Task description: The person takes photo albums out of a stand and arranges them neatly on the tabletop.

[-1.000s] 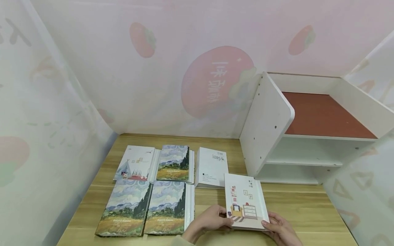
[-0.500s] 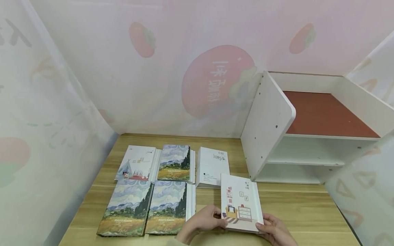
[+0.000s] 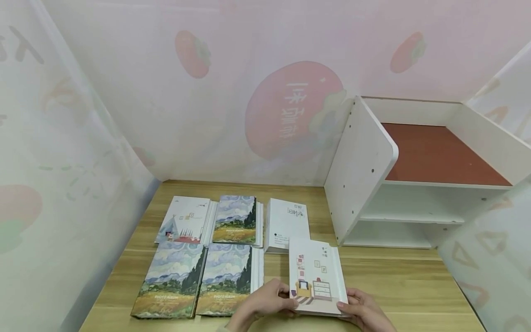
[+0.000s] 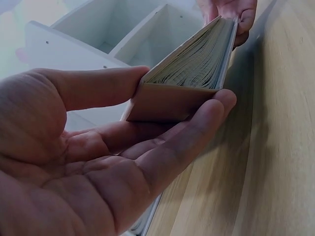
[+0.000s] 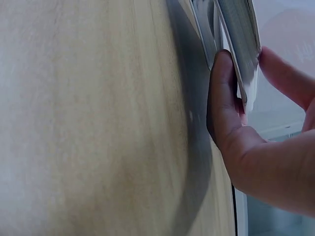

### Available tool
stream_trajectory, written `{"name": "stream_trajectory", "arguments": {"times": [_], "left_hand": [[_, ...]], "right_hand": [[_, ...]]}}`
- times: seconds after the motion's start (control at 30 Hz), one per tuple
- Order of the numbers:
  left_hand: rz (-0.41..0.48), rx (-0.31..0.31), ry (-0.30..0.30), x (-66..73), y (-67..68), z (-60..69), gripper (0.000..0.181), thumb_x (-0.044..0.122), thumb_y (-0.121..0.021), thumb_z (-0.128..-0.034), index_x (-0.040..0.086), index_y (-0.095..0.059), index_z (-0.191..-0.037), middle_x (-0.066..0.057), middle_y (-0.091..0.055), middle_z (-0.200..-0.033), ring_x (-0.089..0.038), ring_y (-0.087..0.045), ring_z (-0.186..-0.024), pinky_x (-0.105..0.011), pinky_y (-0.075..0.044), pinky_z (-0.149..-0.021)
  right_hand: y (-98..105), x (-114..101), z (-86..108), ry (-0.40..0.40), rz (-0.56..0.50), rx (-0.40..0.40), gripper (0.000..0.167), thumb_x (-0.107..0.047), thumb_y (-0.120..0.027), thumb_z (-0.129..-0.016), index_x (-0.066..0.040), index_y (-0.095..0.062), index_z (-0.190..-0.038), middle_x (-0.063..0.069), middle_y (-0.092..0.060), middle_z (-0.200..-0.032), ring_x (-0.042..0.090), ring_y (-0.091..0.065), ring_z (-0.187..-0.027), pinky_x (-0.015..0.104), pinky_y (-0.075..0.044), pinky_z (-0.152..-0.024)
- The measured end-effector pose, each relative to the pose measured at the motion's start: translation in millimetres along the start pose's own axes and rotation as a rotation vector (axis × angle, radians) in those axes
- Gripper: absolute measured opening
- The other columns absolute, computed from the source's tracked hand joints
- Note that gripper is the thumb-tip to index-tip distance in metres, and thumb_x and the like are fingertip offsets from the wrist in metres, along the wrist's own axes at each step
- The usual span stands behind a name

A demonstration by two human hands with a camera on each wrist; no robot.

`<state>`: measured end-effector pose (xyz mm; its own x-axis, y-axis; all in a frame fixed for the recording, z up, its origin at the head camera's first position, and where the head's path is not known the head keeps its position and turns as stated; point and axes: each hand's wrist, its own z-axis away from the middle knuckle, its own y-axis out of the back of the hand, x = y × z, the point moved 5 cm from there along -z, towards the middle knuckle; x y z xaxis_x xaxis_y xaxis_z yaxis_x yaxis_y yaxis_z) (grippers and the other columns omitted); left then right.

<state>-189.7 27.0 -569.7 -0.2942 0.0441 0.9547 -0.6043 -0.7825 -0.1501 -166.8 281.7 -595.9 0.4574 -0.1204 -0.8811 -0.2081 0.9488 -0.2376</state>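
Between both hands is a white photo album [image 3: 315, 272] with a drawn armchair and dresser on its cover. My left hand [image 3: 267, 299] pinches its left lower edge, thumb on top and fingers beneath. At the right lower corner my right hand [image 3: 364, 310] grips it the same way. In the left wrist view the album's spine [image 4: 167, 102] lies between the thumb and fingers, with page edges showing. The right wrist view shows the album [image 5: 241, 44] held above the wooden table [image 5: 98, 123]. Its far end overlaps another white album [image 3: 287, 223] in the head view.
Left of it lie three painted-landscape albums, one at the back [image 3: 234, 219], one front left [image 3: 170, 279] and one front middle [image 3: 224, 276]. A white tent-picture album [image 3: 186, 219] lies back left. A white shelf unit [image 3: 361, 180] stands at the right.
Both hands have moved left and slightly nearer, carrying the white armchair album with them. It now overlaps the lower right part of the other white album. The remaining albums stay put.
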Motion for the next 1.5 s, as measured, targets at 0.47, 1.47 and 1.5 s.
{"name": "stream_trajectory", "arguments": {"times": [0.47,1.47,1.5], "left_hand": [[0.015,-0.04,0.027,-11.2,13.3,15.1,0.041,-0.001,-0.065,-0.0928,0.013,-0.037,-0.066,-0.007,-0.056,-0.066,-0.04,-0.069,-0.086,-0.041,-0.06,-0.074],[0.068,-0.087,0.079,-21.3,34.5,32.5,0.054,-0.005,-0.066,-0.0905,0.018,-0.024,-0.064,0.006,-0.024,-0.057,-0.035,-0.07,-0.088,-0.041,-0.059,-0.077],[0.066,-0.083,0.082,-21.9,35.0,32.4,0.054,-0.005,-0.066,-0.0903,0.018,-0.024,-0.064,0.006,-0.024,-0.057,-0.035,-0.07,-0.088,-0.041,-0.059,-0.077]], "right_hand": [[-11,-1,-2.7,0.003,0.091,-0.042,0.042,0.004,-0.069,-0.087,0.016,-0.043,-0.117,0.021,-0.068,-0.104,0.026,-0.067,-0.091,0.034,-0.058,-0.08],[-26,4,-12.5,-0.008,0.261,-0.029,0.025,0.001,-0.074,-0.084,0.009,-0.057,-0.1,0.012,-0.069,-0.084,0.019,-0.067,-0.075,0.026,-0.057,-0.065],[-26,3,-12.9,-0.006,0.278,-0.023,0.026,0.0,-0.075,-0.084,0.009,-0.057,-0.1,0.011,-0.068,-0.082,0.019,-0.066,-0.073,0.026,-0.057,-0.064]]}}
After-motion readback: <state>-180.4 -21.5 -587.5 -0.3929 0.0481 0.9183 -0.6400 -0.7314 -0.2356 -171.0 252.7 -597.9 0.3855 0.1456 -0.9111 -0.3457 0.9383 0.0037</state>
